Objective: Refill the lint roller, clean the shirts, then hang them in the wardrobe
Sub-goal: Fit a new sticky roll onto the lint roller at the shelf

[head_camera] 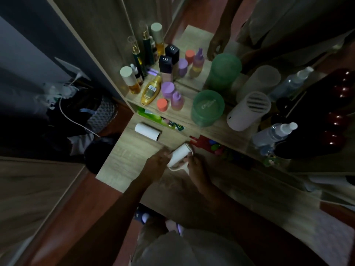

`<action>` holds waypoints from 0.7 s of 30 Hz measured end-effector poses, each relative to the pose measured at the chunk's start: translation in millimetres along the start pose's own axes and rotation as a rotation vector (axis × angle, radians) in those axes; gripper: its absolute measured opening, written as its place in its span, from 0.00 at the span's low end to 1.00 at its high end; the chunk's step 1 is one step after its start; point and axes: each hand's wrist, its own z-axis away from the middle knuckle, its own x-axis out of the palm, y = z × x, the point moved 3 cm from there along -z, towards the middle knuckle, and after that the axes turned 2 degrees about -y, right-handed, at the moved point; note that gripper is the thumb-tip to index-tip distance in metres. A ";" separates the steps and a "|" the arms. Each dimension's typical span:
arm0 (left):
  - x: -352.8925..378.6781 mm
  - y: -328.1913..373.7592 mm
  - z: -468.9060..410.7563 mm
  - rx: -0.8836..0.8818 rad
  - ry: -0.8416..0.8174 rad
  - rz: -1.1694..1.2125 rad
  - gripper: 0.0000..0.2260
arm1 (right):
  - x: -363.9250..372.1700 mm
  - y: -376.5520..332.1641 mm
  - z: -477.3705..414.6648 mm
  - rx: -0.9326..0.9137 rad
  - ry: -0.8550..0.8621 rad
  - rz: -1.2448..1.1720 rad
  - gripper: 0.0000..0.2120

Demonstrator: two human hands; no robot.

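A lint roller (179, 153) is being held just above the front part of a wooden dressing table (123, 160), a little below the middle of the view, with its white roll pointing toward one o'clock. The lower end of the roll is being gripped by the left hand (158, 160), its fingers curled round it from the nine o'clock side. The pale handle loop under the roll is being gripped by the right hand (195, 166) from four o'clock, though the exact finger placement is being lost to blur. A white tube (148, 134) with a dark hollow end is lying on its side on the tabletop at ten o'clock from the roller, apart from both hands. On the raised shelf beyond, a green lidded tub (208, 108) is standing at one o'clock from the roller. A white cylindrical device (247, 112) with a slotted top is standing just beside it, toward three o'clock. A clear spray bottle (274, 133) is being seen farther toward three o'clock. At eleven o'clock, a golden bottle (151, 90) is lying flat among purple-capped bottles (167, 90).
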 end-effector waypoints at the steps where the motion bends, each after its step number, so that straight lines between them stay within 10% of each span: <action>1: -1.9 -3.3 6.3 -0.010 -0.001 0.002 0.17 | 3.9 -1.1 3.5 -0.084 -0.059 0.006 0.21; 6: -9.6 -6.0 24.5 -0.025 0.052 0.118 0.19 | -12.4 -27.1 12.8 -0.280 -0.200 0.468 0.08; 11: -7.0 3.0 35.9 -0.043 0.100 0.240 0.15 | -4.7 -44.3 21.4 -0.502 -0.194 0.491 0.33; 15: -6.3 5.5 43.8 -0.089 0.193 0.281 0.10 | 4.0 -49.7 27.3 -0.751 -0.205 0.898 0.19; 21: -2.6 6.0 47.8 -0.173 0.321 0.286 0.15 | 17.0 -60.4 35.2 -0.640 -0.274 0.943 0.24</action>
